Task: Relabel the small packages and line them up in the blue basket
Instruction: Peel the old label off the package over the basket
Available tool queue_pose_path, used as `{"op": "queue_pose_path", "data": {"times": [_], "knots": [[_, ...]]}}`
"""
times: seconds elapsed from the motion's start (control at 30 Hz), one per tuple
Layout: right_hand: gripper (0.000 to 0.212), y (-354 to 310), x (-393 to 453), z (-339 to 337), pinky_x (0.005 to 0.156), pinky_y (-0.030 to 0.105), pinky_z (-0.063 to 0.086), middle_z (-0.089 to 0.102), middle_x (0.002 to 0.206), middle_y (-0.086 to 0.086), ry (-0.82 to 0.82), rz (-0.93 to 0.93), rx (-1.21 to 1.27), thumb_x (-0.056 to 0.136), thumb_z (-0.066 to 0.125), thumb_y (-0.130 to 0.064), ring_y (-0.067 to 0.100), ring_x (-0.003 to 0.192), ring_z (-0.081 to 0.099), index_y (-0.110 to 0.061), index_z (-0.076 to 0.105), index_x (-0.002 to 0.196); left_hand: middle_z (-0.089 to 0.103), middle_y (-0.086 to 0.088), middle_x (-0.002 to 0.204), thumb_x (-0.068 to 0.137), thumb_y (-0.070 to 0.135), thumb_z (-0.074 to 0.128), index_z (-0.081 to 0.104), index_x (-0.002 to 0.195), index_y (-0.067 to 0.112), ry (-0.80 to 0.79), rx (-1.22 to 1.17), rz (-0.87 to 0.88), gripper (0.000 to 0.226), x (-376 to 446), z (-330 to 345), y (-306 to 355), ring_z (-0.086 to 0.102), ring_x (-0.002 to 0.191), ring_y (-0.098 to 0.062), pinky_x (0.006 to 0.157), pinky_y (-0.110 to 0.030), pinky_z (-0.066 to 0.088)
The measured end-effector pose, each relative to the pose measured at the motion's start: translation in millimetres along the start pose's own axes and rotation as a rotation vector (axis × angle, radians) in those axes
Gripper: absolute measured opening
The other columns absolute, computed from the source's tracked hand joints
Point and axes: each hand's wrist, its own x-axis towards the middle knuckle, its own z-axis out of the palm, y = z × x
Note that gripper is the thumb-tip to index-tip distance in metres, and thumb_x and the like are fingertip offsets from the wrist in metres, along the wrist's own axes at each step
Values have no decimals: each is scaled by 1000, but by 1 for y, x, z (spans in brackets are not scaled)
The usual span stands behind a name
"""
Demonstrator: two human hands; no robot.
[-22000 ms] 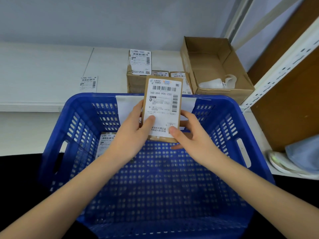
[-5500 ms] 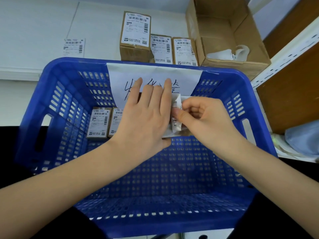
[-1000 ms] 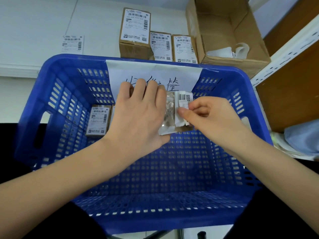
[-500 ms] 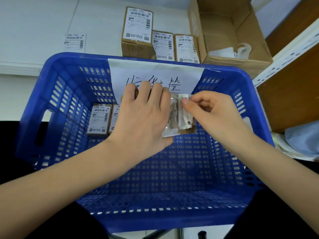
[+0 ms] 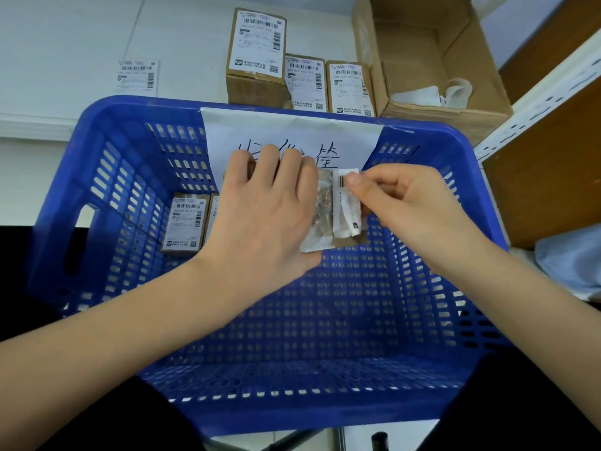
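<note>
Head view: over the blue basket point(image 5: 97, 177), the left hand point(image 5: 266, 219) lies on a small package point(image 5: 349, 244), fingers curled over its top edge, holding it. The right hand point(image 5: 400, 203) pinches the half-peeled label point(image 5: 348, 206) between thumb and forefinger. Two labelled packages point(image 5: 183, 221) stand side by side against the basket's far-left wall. Behind the basket, on the desk point(image 5: 65, 43), sit three more packages point(image 5: 304, 81), a loose label point(image 5: 136, 76) and an open carton point(image 5: 432, 53).
</note>
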Motion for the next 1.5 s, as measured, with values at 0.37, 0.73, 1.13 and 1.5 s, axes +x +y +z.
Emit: {"op": "queue_pose_path", "data": {"times": [0.37,0.73,1.13,1.5], "knots": [[16,4,-2,2,61,12,45,65,62,-4,-54,27,-66,82,71,-23,0,55,58,-10,63,77,50,-14,85,69,66,60,54,100,-2,-17,-17,-21,75,2,-2,-3,46,75,-30,68,-41,25],[23,5,-2,7,53,17,37,58,58,4,-3,-104,-103,93,57,-24,8,51,45,-8,59,77,51,-14,87,67,64,62,53,104,-3,-39,-7,-36,77,2,-3,-3,46,76,-30,68,-40,24],[19,11,-10,21,54,15,36,51,58,10,-5,-196,8,90,61,-8,12,54,42,-6,52,73,56,-16,92,50,65,65,51,112,-6,-102,-84,-10,96,-3,9,3,54,81,-31,83,-44,41],[20,1,-12,16,54,21,39,52,53,-6,36,-171,138,87,65,-7,9,54,45,-14,58,70,57,-11,87,58,66,45,58,101,-2,-56,-309,-20,82,3,12,5,53,75,-28,70,-37,37]]}}
